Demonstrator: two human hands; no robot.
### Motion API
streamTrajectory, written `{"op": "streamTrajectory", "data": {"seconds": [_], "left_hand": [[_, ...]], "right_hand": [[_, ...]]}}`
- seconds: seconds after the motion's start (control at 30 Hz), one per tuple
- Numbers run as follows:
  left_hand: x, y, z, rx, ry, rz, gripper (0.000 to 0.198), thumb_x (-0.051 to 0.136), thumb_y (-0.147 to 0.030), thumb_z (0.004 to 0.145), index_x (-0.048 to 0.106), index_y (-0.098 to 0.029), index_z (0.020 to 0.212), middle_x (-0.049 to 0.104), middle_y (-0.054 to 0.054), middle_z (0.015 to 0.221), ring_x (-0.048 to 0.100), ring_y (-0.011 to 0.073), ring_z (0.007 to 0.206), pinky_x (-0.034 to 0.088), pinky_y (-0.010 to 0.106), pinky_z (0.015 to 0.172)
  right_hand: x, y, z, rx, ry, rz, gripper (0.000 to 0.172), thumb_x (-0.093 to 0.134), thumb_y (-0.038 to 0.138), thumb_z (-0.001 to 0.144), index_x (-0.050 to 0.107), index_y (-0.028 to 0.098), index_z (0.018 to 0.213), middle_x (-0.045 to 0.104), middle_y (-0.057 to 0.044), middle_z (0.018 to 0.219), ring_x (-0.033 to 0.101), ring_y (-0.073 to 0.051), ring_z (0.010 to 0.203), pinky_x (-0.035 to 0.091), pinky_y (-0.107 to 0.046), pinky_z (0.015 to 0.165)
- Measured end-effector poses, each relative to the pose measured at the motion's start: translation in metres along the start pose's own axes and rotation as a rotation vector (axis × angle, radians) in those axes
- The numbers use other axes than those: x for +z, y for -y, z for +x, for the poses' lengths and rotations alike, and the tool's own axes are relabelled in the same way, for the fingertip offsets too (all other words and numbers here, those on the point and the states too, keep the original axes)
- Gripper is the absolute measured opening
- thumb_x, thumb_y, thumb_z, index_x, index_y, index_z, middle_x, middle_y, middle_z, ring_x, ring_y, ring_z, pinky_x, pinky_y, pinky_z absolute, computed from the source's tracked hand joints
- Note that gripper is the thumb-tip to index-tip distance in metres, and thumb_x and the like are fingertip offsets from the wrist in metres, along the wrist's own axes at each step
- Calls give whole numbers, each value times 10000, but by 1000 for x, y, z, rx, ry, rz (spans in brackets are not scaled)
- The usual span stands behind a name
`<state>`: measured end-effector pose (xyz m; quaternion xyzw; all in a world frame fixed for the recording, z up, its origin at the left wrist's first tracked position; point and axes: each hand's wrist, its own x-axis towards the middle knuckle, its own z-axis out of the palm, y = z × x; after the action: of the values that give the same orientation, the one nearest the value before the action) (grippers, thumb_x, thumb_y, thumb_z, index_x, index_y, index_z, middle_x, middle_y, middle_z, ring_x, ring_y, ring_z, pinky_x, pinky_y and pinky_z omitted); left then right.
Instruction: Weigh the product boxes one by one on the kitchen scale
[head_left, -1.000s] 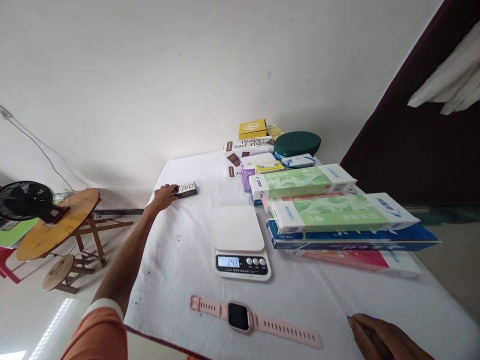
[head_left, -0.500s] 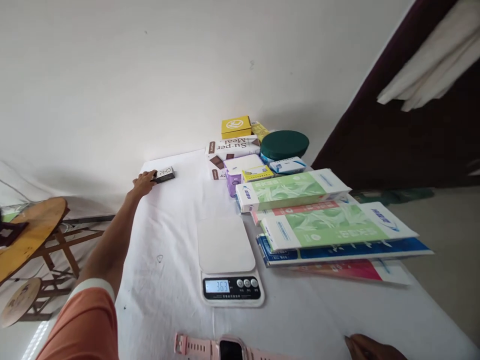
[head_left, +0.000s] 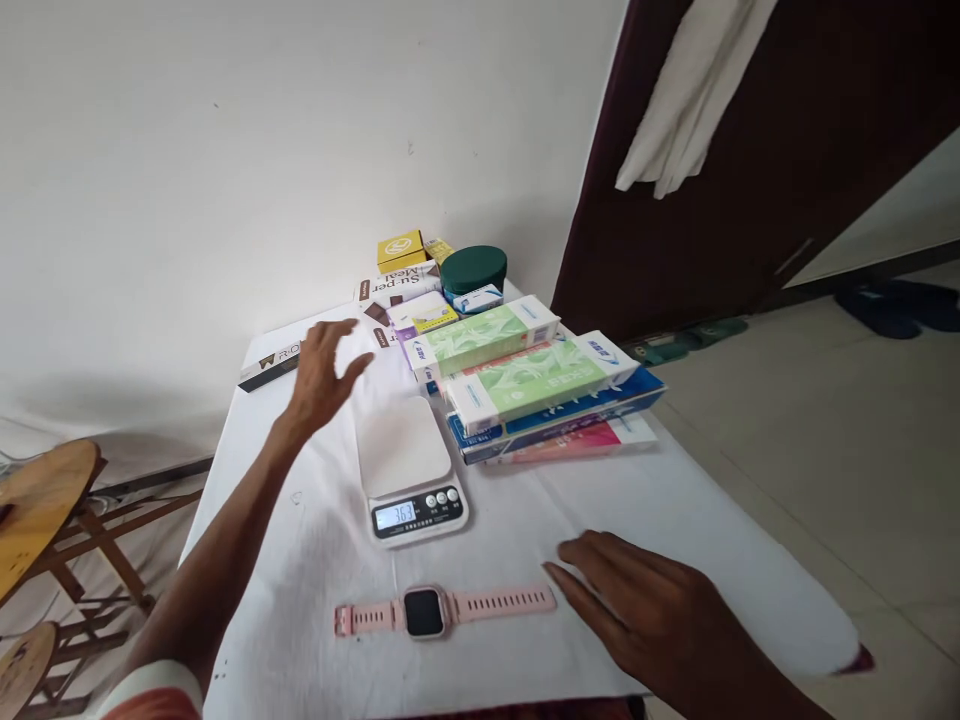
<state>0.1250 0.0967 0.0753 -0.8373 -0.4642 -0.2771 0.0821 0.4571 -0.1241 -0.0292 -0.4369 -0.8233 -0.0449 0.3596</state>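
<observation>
My left hand [head_left: 325,372] hovers above the white table [head_left: 675,520] with its fingers spread and nothing in it. Just behind it, at the far left corner, lies a dark slim box [head_left: 268,364] lettered "RO". My right hand [head_left: 651,612] rests flat and open on the cloth near the front edge, its fingertips just right of a pink smartwatch [head_left: 442,611] laid out flat. Between the hands stands a white kitchen scale [head_left: 409,468] with a lit display and nothing on its pan.
Long green, blue and pink flat boxes [head_left: 536,385] are stacked right of the scale. Behind them sit small cartons, a yellow box [head_left: 400,250] and a dark green round lid [head_left: 473,269]. A round wooden table [head_left: 34,505] stands at left, a dark door [head_left: 750,180] at right.
My left hand let go of the dark box at the far left corner and drew back, open. My right hand came forward onto the table. The view swung right.
</observation>
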Motion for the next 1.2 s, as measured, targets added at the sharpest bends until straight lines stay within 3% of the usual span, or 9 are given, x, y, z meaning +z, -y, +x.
{"op": "streamTrajectory", "data": {"seconds": [0.1,0.2,0.3,0.4,0.6,0.77,0.97,1.07,1.2], "left_hand": [[8,-76,9,197,40,-79,346,582,-477,1035,644,-204,1238,694,103,1150,646,256,1075,525,419,923],[20,-129,12,273,186,-34,391,547,-489,1049,632,-180,1273,690,122,1186,652,264,1074,513,413,912],[31,-156,15,247,294,68,458,552,-520,1035,614,-153,1302,686,145,1206,637,308,1123,484,458,960],[41,-165,18,186,330,63,519,601,-561,992,594,-158,1319,665,156,1238,616,338,1172,474,489,993],[36,-167,18,94,297,-224,499,713,-520,924,588,-203,1289,628,142,1203,607,324,1158,508,507,1003],[-25,-161,-5,35,160,-292,509,747,-481,919,558,-241,1327,617,108,1278,607,276,1179,525,450,1004],[-94,-110,-65,-118,255,-210,497,777,-426,895,588,-308,1338,629,63,1294,602,276,1180,540,409,948],[-101,-76,-99,-233,397,-268,467,748,-388,908,597,-314,1344,617,65,1288,604,273,1148,537,410,942],[-88,-44,-121,-286,526,-294,468,721,-327,906,599,-330,1358,619,61,1300,566,283,1191,494,451,1021]], "right_hand": [[11,4,19,-178,93,28,277,544,150,1031,593,215,767,618,-2,702,563,-139,632,399,-310,622],[35,-5,29,-290,92,43,305,521,131,1033,565,202,740,596,7,688,526,-126,613,359,-302,608],[54,-19,30,-321,77,49,276,532,129,1022,581,192,758,628,-1,710,550,-126,637,357,-293,620],[62,-28,28,-267,42,38,252,541,144,1019,609,183,780,655,-12,716,570,-131,630,360,-291,616],[61,-30,27,-93,111,27,198,543,155,1006,664,180,852,715,-23,765,635,-142,646,406,-285,605],[59,-32,28,-35,161,73,201,529,197,1023,676,176,888,728,-35,795,656,-155,668,424,-274,599],[60,-35,29,27,143,102,254,509,213,1030,657,188,825,707,-31,740,621,-145,630,365,-262,584],[62,-35,29,18,98,88,292,473,212,1039,647,189,806,690,-26,717,594,-137,611,347,-266,580],[63,-36,29,33,78,80,293,480,232,1029,622,199,776,671,-19,691,565,-135,586,350,-272,577]]}}
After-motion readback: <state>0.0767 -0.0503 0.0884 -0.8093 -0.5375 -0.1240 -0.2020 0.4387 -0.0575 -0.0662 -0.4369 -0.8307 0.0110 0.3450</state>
